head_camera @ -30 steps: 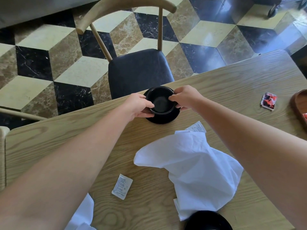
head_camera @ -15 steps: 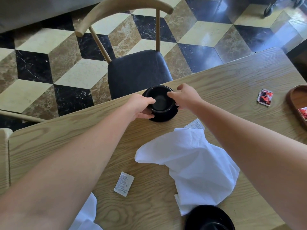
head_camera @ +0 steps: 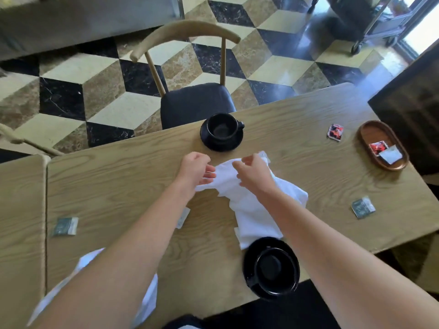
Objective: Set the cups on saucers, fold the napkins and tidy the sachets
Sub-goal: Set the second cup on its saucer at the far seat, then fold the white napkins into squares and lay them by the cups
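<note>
head view has both your hands over the white napkin (head_camera: 249, 200), which lies crumpled mid-table. your left hand (head_camera: 196, 168) sits at the cloth's 9 o'clock edge, fingers loosely curled and touching the fabric; whether they pinch it you cannot tell from this angle. your right hand (head_camera: 255, 173) rests on top of the cloth near its 12 o'clock edge, fingers bent down onto the fabric, grip also unclear.

at 12 o'clock from the hands, near the far table (head_camera: 118, 186) edge, a black cup (head_camera: 222, 127) stands on its saucer (head_camera: 209, 143), handle pointing to 3 o'clock. at 5 o'clock, by the near edge, a second cup (head_camera: 270, 267) sits on a second saucer (head_camera: 249, 255), with the napkin's lower corner just beside it.

a red sachet (head_camera: 335, 131) lies at 2 o'clock, just beside the wooden tray (head_camera: 370, 134), which holds another red one (head_camera: 377, 147) and a white one (head_camera: 390, 156). a dark sachet (head_camera: 363, 207) lies at 3 o'clock, another dark sachet (head_camera: 65, 226) at 8 o'clock. a pale sachet (head_camera: 183, 218) shows partly under your left forearm. a second napkin (head_camera: 147, 302) lies at 7 o'clock, mostly hidden by that arm. a chair (head_camera: 197, 100) stands beyond the far edge.
</note>
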Tool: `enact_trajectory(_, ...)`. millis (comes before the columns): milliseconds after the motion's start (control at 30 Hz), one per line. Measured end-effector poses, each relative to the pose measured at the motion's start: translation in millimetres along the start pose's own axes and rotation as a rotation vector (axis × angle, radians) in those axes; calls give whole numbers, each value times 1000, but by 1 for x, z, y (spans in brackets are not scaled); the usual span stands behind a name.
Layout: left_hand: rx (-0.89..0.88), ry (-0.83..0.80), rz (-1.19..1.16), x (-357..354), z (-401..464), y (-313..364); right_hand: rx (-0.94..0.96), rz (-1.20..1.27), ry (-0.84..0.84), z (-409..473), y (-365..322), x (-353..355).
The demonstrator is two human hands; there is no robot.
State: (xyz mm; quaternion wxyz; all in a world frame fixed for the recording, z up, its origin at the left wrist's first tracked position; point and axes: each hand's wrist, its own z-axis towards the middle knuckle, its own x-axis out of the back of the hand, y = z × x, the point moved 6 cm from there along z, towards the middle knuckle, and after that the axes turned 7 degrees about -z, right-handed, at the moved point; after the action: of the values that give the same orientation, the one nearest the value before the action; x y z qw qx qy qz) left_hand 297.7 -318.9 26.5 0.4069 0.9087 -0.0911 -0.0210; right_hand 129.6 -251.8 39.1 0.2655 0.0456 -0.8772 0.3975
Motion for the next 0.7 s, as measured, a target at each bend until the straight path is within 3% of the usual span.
enact_trajectory(100, -48, -27, -119, 4, -70, -26, 86, 93, -68, -60, -4, -20)
enact_trajectory(400, -122, 18, -235, 44, -202, -93, 333, 7, -137, -196, -6, -45)
enact_trajectory(700, -146, 123, -254, 138, -242, -114, 259, -22, -184, -247, -2, -91)
